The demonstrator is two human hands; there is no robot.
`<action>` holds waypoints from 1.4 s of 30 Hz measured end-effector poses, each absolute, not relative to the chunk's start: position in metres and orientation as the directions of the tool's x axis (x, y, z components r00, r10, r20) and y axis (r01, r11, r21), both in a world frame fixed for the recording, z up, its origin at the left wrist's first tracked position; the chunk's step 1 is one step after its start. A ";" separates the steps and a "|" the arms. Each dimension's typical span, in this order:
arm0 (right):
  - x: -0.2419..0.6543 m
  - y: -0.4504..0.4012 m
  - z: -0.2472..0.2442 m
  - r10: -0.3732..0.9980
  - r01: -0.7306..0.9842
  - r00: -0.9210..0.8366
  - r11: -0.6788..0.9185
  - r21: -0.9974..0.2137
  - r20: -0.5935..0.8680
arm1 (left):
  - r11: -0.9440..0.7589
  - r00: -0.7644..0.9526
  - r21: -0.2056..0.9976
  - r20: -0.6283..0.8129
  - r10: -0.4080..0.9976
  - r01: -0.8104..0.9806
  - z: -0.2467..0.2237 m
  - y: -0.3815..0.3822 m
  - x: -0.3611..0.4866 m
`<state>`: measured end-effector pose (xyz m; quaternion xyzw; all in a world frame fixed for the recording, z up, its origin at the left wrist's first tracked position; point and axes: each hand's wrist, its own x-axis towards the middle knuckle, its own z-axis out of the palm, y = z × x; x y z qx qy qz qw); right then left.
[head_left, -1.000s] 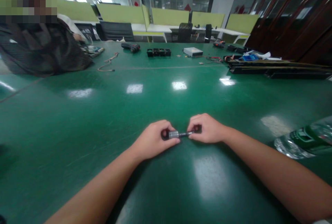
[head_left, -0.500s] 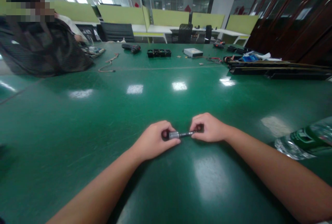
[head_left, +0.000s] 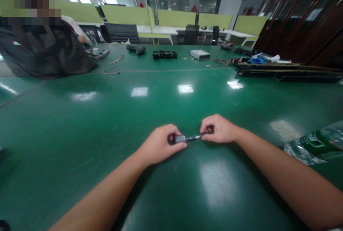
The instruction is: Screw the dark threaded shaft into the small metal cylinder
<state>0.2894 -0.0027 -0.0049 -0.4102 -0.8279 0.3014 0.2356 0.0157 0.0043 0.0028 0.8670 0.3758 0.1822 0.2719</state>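
Note:
A slim dark and silver tool, like a screwdriver, lies level just above or on the green table. My left hand is closed around its thick handle end, with the thumb along the near side. The thin shaft points right. At the shaft's right end the fingertips of my right hand are pinched together on the tip. Whether a small bit sits between those fingers is too small to tell.
A plastic bottle lies at the right. Along the far side are a dark mesh bag, a cord, a black part, a white box and black strips. A person sits behind the bag.
My right hand has shifted slightly right and away from me, with its fingers still pinched. My left hand and the tool have barely moved.

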 end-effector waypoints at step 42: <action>0.249 -0.016 -0.009 0.762 0.522 -0.578 0.620 -0.586 0.291 | -0.599 0.657 0.577 0.138 0.741 0.555 0.000 0.005 0.018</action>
